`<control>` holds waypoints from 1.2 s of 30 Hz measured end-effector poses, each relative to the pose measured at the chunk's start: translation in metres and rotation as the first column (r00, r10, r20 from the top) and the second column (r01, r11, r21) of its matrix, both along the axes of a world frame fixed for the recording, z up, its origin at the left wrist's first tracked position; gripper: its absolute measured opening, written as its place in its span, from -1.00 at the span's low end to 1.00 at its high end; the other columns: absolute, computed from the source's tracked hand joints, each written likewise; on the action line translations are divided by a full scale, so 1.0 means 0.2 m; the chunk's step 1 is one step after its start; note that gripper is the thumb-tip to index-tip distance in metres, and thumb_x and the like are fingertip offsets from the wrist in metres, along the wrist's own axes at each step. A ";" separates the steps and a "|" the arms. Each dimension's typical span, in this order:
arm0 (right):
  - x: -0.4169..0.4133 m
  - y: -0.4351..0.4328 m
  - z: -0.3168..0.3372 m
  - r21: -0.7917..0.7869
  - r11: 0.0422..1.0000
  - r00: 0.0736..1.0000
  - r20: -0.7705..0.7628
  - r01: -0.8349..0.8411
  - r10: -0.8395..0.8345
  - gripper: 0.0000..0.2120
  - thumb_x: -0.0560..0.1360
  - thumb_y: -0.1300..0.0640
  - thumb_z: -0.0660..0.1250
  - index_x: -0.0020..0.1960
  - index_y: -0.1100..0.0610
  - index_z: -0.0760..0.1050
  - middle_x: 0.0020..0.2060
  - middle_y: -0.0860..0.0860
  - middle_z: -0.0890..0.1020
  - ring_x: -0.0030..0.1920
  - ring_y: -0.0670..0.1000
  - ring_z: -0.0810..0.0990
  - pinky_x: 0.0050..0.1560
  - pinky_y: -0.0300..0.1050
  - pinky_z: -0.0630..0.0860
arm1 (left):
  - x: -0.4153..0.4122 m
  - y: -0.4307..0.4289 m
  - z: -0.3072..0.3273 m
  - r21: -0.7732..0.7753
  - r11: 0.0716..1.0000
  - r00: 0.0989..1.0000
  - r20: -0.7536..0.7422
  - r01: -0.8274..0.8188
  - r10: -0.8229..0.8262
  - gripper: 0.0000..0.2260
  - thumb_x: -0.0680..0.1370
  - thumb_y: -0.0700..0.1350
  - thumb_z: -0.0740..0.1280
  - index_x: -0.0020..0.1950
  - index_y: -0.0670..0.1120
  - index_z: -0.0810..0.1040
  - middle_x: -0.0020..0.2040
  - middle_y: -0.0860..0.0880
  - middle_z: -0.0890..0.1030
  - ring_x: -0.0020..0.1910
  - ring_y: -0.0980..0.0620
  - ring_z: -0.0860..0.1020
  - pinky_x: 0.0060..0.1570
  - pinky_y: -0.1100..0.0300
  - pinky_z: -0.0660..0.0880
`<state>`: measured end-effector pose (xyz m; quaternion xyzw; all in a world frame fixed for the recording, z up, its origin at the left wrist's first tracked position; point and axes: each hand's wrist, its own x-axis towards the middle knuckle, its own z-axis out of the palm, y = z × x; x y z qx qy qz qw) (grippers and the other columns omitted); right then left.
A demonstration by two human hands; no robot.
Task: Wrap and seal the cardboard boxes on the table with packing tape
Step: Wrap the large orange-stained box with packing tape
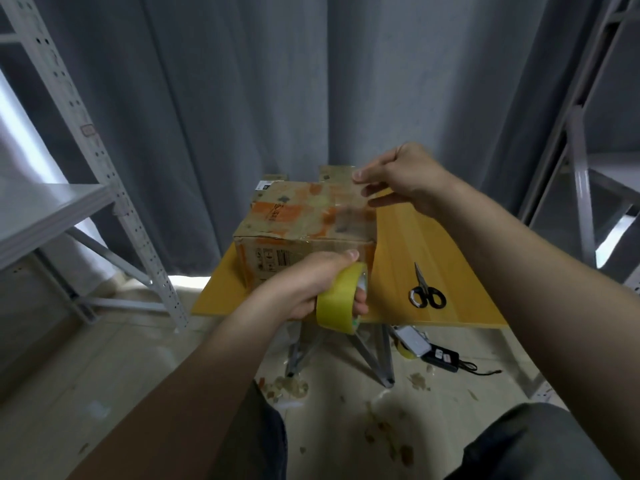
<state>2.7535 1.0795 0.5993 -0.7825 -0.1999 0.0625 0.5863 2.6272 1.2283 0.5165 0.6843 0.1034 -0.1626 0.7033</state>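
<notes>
The left hand grips the tape roll at the near face of the cardboard box. The right hand pinches the tape strip at the box's far-right top edge.

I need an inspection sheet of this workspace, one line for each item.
Surface: yellow table on metal legs.
Job's things: box on the table; roll; clear strip drawn over the box top; scissors right of the box.
Clutter: tape scraps on the floor.
Grippers: left hand grips the roll; right hand pinches the strip end at the box's far edge.
Cables: black adapter with cable on the floor.
Surroundings: grey curtain behind; metal racks on both sides.
</notes>
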 end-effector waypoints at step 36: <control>0.60 0.20 -0.19 -0.038 0.970 0.968 -0.077 0.238 -0.241 -0.59 0.44 0.05 0.62 0.19 0.22 0.66 0.10 0.00 0.66 -0.06 -0.09 0.57 -0.25 -0.24 0.41 | -0.01 0.13 -0.07 -0.088 0.994 0.989 -0.121 0.069 -0.079 -0.66 0.75 0.02 0.18 0.21 -0.30 0.42 -0.23 -0.33 0.68 -0.35 -0.24 0.68 -0.35 -0.04 0.65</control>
